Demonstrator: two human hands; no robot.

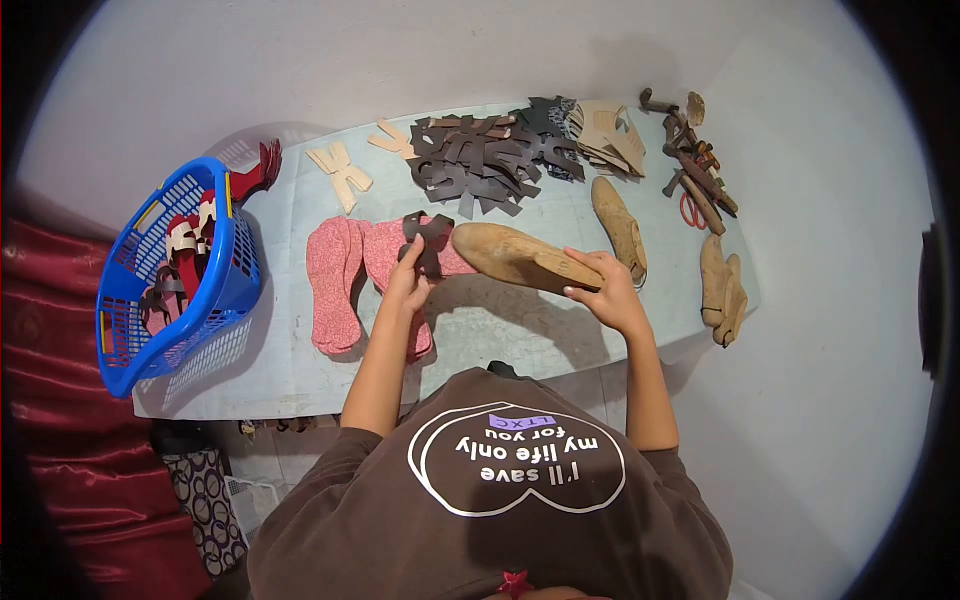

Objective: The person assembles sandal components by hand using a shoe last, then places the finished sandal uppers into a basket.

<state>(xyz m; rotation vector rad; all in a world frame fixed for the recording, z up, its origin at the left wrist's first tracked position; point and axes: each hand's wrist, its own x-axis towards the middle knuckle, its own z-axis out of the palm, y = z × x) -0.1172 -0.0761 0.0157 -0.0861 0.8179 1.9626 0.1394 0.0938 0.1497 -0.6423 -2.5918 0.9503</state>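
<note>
Wooden and pale, a foot-shaped shoe last (520, 258) is gripped at its heel end by the person's right hand (600, 290), its toe pointing toward the left hand (410, 280). That left hand pinches a dark brown cut leather piece (425, 240) and holds it just beside the toe of the last, above two pink insole shapes (350, 280) lying flat on the pale surface (500, 335). Farther back sits a heap of dark leather cutouts (480, 160), with tan cutouts (342, 175) to its left and a stack of beige pieces (610, 135) to its right. More wooden lasts (620, 228) and a cluster of hand tools (695, 165) lie at the right. A blue plastic basket (125, 300) holding sandals rests at the left edge.
</note>
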